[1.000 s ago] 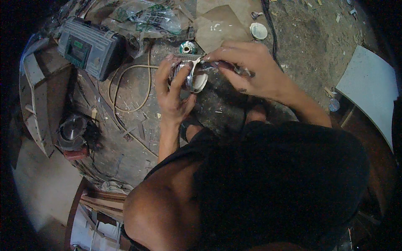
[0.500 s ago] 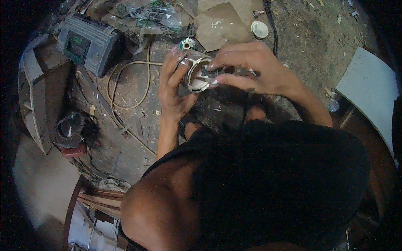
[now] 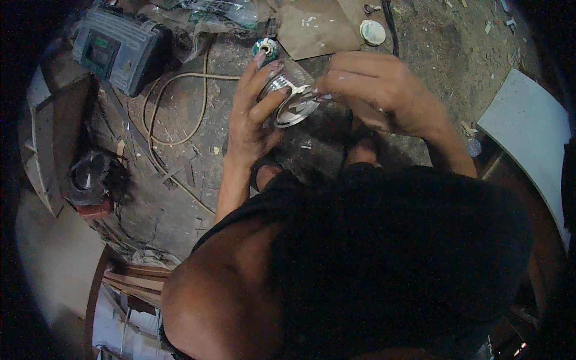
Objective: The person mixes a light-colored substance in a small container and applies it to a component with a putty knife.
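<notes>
My left hand is wrapped around a small round can, tilted with its open mouth toward me. White paste-like residue smears the can's rim and inside. My right hand is closed in a pinch at the can's right edge. Whatever its fingertips hold, if anything, is hidden behind the knuckles. Just beyond my left fingertips stands a small green-and-white round container with a hole in its top. A round pale lid lies on the ground past my right hand.
A grey tool case sits at the far left, near crumpled clear plastic. Brown cardboard lies ahead. A tan cord loops over the littered floor. A dark power tool rests at left, a white panel at right.
The can has tilted and turned in my left hand. My right hand's fingers, spread at the rim before, have drawn together into a pinch at its right edge.
</notes>
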### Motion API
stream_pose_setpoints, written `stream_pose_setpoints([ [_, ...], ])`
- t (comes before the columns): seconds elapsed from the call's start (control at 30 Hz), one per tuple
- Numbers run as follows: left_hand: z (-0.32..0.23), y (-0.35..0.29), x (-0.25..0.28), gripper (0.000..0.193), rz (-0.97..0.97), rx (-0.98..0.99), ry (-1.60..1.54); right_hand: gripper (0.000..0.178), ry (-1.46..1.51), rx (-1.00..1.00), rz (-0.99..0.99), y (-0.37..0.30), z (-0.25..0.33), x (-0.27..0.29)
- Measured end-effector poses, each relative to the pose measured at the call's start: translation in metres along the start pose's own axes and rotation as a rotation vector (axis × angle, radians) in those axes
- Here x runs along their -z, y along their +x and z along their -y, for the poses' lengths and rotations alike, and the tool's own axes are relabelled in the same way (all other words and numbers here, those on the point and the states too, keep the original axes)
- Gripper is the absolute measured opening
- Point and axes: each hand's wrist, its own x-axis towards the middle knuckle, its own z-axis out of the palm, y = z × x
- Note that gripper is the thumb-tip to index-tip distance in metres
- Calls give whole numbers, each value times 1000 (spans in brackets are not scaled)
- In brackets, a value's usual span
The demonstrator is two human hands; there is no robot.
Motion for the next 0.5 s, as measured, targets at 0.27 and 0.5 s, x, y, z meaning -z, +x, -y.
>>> stream_pose_setpoints([
  [0.27,-1,0,4,73,34,26,0,39,88,-40,62,-2,-3,-6],
  [0.5,3,-3,1,70,11,-2,9,22,175,-81,21,0,-6,-11],
])
